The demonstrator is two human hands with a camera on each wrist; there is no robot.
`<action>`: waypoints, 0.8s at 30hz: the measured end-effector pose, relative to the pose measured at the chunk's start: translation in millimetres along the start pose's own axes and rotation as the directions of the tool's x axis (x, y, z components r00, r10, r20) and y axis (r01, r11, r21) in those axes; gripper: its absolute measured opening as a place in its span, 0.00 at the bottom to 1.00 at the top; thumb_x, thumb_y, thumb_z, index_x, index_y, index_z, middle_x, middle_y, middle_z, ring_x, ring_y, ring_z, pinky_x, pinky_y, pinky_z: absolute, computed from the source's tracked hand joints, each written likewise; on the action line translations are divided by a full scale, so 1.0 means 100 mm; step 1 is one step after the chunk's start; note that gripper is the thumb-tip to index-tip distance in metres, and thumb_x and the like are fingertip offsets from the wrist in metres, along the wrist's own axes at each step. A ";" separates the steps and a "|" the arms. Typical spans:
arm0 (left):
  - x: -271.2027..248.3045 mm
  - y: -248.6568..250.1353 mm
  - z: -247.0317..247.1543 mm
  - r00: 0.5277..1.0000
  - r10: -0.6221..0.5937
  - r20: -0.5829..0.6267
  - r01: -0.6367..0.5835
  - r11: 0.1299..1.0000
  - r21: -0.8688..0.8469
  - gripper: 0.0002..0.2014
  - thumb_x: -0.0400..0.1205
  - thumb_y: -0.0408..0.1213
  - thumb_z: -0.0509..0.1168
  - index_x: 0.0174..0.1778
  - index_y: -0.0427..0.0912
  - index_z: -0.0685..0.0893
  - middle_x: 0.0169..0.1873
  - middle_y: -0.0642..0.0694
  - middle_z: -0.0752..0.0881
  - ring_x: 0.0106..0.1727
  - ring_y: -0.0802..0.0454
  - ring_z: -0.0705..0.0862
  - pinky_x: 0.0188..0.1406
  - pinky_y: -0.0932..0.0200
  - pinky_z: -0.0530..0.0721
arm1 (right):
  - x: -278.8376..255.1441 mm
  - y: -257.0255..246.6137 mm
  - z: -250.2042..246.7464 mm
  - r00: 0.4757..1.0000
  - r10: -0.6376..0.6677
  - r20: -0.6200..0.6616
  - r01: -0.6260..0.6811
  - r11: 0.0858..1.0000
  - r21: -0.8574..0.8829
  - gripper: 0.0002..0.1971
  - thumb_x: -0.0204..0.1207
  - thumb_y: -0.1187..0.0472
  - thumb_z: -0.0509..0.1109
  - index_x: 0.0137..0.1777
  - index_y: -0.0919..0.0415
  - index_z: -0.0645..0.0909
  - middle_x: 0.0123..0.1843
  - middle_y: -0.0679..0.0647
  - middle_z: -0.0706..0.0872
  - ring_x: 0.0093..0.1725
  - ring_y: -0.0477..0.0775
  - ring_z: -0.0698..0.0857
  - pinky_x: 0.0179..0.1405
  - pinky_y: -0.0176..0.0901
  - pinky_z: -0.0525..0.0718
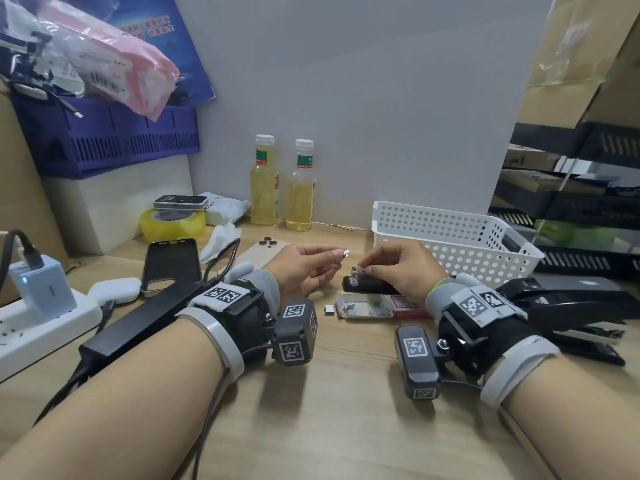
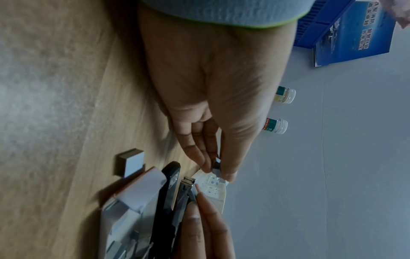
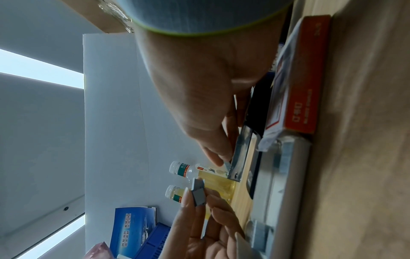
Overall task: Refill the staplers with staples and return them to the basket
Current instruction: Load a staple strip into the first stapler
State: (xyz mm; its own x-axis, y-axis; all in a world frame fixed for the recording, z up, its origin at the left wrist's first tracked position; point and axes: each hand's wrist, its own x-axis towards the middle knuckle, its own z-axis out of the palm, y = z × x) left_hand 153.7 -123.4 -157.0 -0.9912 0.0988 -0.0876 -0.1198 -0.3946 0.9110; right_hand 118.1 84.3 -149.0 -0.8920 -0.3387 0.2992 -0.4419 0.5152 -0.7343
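A small black stapler (image 1: 367,285) lies open on the desk in front of the white perforated basket (image 1: 450,233). My right hand (image 1: 363,269) curls over it, fingertips pinching the front of its metal magazine (image 3: 240,154). My left hand (image 1: 337,254) hovers just left of the stapler and pinches a short strip of staples (image 1: 345,252) between thumb and forefinger; the same strip of staples (image 3: 198,192) shows in the right wrist view. An opened staple box (image 1: 367,306) with a red sleeve (image 3: 303,87) lies in front of the stapler. A loose staple block (image 1: 329,309) sits beside it.
A large black stapler (image 1: 571,303) lies at my right wrist. Two bottles of yellow liquid (image 1: 280,188) stand against the back wall. Phones (image 1: 171,265), a tape roll (image 1: 173,223), a power strip (image 1: 41,320) and cables crowd the left side. Black trays (image 1: 581,202) stack at the right.
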 end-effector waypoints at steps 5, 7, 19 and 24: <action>0.01 -0.02 0.01 1.000 0.022 0.004 -0.022 1.000 0.008 0.06 0.77 0.26 0.73 0.48 0.33 0.91 0.44 0.39 0.89 0.45 0.50 0.87 0.56 0.60 0.86 | -0.03 -0.08 -0.01 1.000 0.011 0.028 -0.008 0.993 -0.115 0.06 0.74 0.64 0.76 0.43 0.51 0.92 0.42 0.43 0.94 0.48 0.41 0.91 0.59 0.40 0.86; 0.01 -0.02 0.00 1.000 0.024 0.006 -0.024 1.000 0.005 0.06 0.77 0.26 0.73 0.49 0.33 0.91 0.43 0.39 0.89 0.45 0.50 0.87 0.54 0.60 0.87 | -0.03 -0.10 0.00 0.999 0.021 0.035 -0.015 0.987 -0.162 0.06 0.74 0.62 0.76 0.43 0.50 0.93 0.43 0.44 0.94 0.49 0.43 0.90 0.58 0.41 0.86; 0.04 -0.01 -0.03 1.000 0.014 0.012 -0.014 1.000 -0.012 0.07 0.77 0.26 0.73 0.50 0.33 0.91 0.41 0.40 0.91 0.43 0.50 0.89 0.49 0.61 0.89 | -0.08 -0.18 -0.02 1.000 -0.004 -0.007 0.002 0.962 -0.272 0.09 0.80 0.58 0.68 0.46 0.49 0.91 0.45 0.46 0.91 0.50 0.47 0.86 0.52 0.41 0.81; 0.06 0.05 -0.11 1.000 -0.009 -0.014 0.007 0.996 -0.085 0.08 0.77 0.26 0.72 0.51 0.31 0.90 0.41 0.39 0.91 0.42 0.50 0.89 0.40 0.62 0.89 | -0.16 -0.32 -0.01 0.992 -0.109 0.061 0.121 0.963 -0.241 0.04 0.75 0.58 0.74 0.43 0.49 0.91 0.38 0.46 0.89 0.43 0.50 0.86 0.47 0.45 0.84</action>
State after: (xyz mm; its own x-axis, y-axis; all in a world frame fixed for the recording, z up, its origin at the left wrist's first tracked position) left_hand 146.8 -134.8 -157.5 -0.9909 0.0891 -0.1012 -0.1314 -0.4697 0.8730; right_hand 146.7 74.2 -129.5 -0.8310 -0.4405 0.3398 -0.5562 0.6451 -0.5239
